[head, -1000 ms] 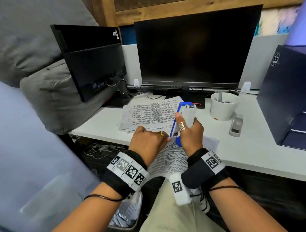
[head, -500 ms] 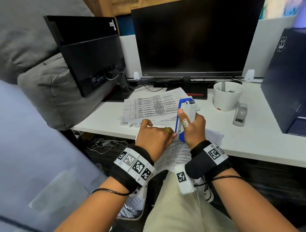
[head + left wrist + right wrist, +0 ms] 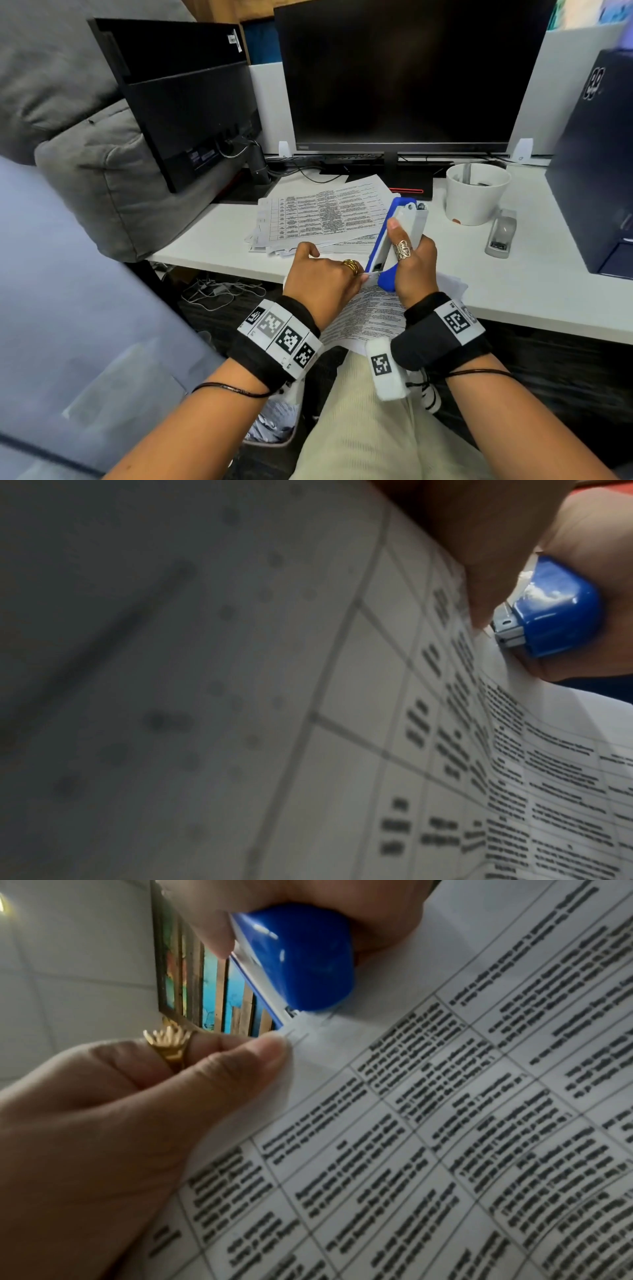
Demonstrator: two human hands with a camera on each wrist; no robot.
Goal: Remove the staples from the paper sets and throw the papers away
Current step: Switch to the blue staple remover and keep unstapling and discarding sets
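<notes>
A blue and grey stapler (image 3: 397,240) stands nearly upright in my right hand (image 3: 412,270), whose fingers curl round it with the thumb along its grey top. Its lower tip (image 3: 291,1015) meets the corner of a printed paper set (image 3: 370,315) that hangs over the desk's front edge above my lap. My left hand (image 3: 325,277) pinches that corner between thumb (image 3: 253,1056) and fingers, right beside the stapler's tip (image 3: 510,631). Two thin staple lines (image 3: 298,1038) show at the corner. More printed sheets (image 3: 322,216) lie piled on the desk behind.
On the white desk (image 3: 534,284) stand a large monitor (image 3: 407,75), a second monitor (image 3: 181,99) at the left, a white cup (image 3: 476,202), a grey stapler (image 3: 501,234) and a dark box (image 3: 599,164) at the right. A bin with crumpled paper (image 3: 274,421) sits under my left arm.
Both hands have stayed together at the paper's corner with the stapler in place; the view has shifted a little and the hands sit slightly nearer the desk edge.
</notes>
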